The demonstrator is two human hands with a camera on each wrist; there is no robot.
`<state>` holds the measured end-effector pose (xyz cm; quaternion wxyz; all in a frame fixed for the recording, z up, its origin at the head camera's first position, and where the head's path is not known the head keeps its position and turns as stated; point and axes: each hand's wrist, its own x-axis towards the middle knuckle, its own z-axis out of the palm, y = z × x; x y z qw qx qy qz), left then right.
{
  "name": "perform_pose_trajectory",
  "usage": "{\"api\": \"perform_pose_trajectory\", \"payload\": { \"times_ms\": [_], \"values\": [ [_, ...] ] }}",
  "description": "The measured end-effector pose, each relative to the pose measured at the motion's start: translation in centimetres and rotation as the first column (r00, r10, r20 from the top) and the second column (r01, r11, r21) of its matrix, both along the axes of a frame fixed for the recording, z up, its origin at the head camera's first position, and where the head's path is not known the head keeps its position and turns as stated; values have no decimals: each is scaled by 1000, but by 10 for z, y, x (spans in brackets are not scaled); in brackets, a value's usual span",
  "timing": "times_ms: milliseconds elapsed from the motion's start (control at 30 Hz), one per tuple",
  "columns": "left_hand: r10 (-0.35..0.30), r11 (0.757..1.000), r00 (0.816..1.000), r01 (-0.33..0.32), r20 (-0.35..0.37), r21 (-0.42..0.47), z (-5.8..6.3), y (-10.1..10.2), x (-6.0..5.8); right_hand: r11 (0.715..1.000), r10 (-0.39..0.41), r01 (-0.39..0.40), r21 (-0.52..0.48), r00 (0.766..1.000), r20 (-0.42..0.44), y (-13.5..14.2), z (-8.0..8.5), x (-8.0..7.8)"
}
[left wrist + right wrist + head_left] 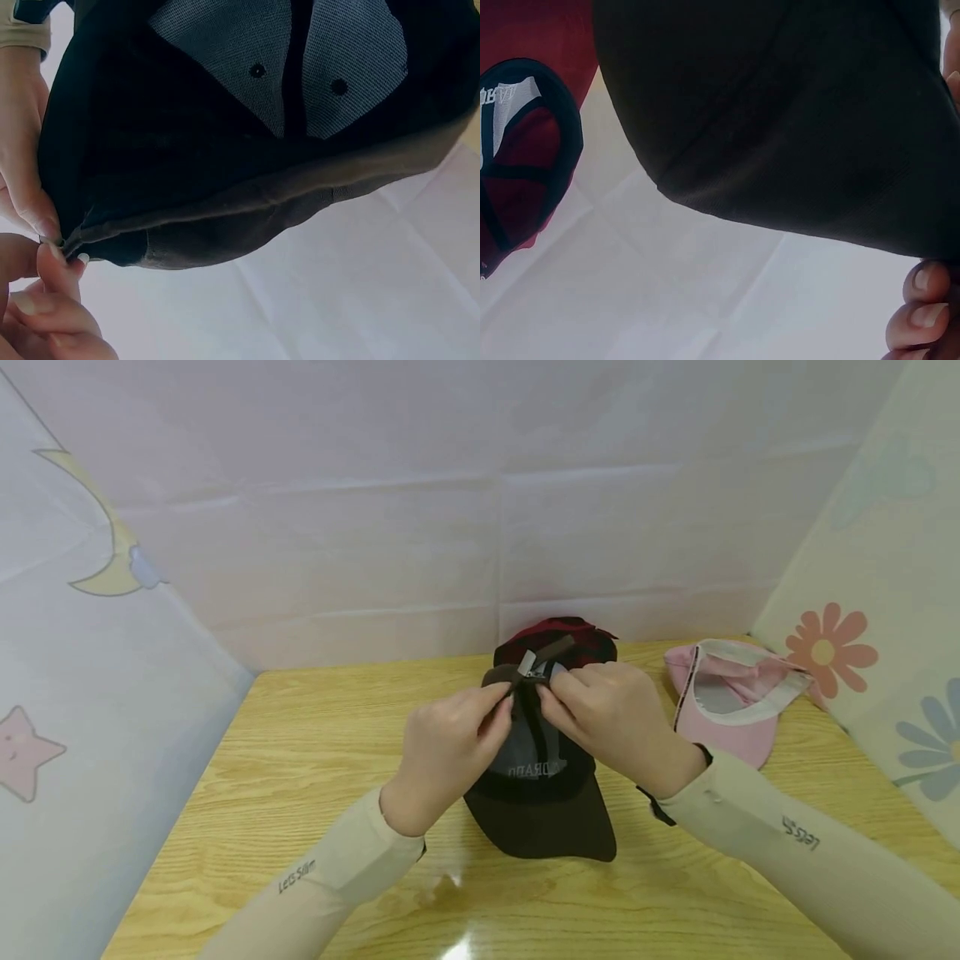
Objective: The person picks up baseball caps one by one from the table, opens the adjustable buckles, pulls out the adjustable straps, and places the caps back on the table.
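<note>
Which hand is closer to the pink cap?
The right hand: it holds the dark cap, just left of the pink cap. The left hand holds that dark cap too, but farther left.

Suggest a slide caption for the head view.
Left grip and right grip on a dark cap near its buckle, pink cap nearby.

On the wooden worktop (315,760) we see a pink cap (723,739), lying at the right. Near the pale backdrop (360,552) is a red-black cap (551,637). We notice a printed moon (117,575), star (26,752) and flowers (825,652).
</note>
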<state>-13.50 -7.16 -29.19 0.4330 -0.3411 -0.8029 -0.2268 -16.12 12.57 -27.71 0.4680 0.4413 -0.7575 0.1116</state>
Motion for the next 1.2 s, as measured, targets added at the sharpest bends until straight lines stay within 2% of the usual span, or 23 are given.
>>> {"api": "perform_pose_trajectory", "payload": {
  "times_ms": [267,667,1200],
  "values": [
    [18,1000,999,-19,-39,-24,0,1,-1,1000,0,0,14,1000,-18,-1,0,2],
    [3,1000,999,-3,-36,-22,-1,2,-2,1000,-24,24,-8,998,-50,-4,0,2],
    [-8,1000,1000,8,15,3,-1,1,1,999,-26,25,-36,999,-47,-2,-1,1]
  ]
}}
